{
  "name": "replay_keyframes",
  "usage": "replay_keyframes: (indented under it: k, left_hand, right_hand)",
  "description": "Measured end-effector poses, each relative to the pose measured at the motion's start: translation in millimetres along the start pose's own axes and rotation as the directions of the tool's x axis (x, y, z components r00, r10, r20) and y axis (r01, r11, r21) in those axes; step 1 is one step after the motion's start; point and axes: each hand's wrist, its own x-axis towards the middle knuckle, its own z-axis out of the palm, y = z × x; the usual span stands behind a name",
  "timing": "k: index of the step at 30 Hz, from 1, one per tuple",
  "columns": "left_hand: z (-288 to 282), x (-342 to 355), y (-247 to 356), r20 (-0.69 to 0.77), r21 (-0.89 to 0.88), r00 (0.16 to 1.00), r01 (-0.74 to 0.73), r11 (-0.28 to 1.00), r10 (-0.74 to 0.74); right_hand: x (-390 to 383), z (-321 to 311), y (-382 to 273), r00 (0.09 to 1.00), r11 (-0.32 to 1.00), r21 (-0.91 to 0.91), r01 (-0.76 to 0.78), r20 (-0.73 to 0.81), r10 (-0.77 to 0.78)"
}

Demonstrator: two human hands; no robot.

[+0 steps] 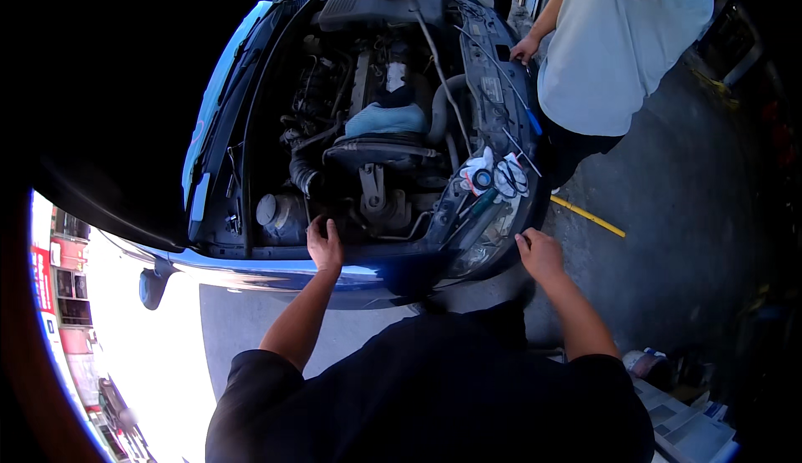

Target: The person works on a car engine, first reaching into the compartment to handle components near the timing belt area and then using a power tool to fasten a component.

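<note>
while both hands rest on the front edge of the open engine bay [368, 170], most of the risk sits along that ledge. the left hand [324, 244] lies palm down on the blue body panel [276, 275] at the edge of the bay, fingers loosely spread and curled over the lip, gripping nothing. the right hand [541, 254] presses flat near the headlight [489, 237], fingers slightly apart and empty too. just beyond it, loose things perch on the front crossbar: a white rag [478, 166], a roll of dark tape [482, 180], scissors [511, 177] and a screwdriver with a teal handle [483, 203]. a nudge from the right wrist could probably tip any of these down among the hoses, where they would be hard to reach. the thin prop rod [434, 53] slants up to the raised hood [109, 129]; a bump against it might bring that heavy sheet down. a second person in a pale shirt [622, 37] leans in from the far side, hand [525, 48] on the rim, so elbows could meet.

the paint is glossy and slick and throws back sky glare. the engine parts look matt, dusty black plastic and dull cast metal, the air hose [305, 175] ribbed rubber. a light blue cloth [386, 119] lies soft and crumpled on top of the engine. the concrete floor [668, 229] is grey and rough, with a yellow bar [589, 216] lying on it.
</note>
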Motion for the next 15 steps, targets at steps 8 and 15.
replay_keyframes:
  k: [8, 15]
  left_hand:
    - [62, -46, 36, -0.179, 0.444, 0.983, 0.054, 0.894, 0.03]
    - [68, -52, 46, -0.184, 0.53, 0.983, 0.124, 0.839, -0.029]
  right_hand:
    - [-52, -80, 155, 0.938, 0.992, -0.038, -0.121, 0.323, 0.126]
    - [-84, -172, 247, 0.9, 0.96, -0.205, -0.193, 0.353, 0.256]
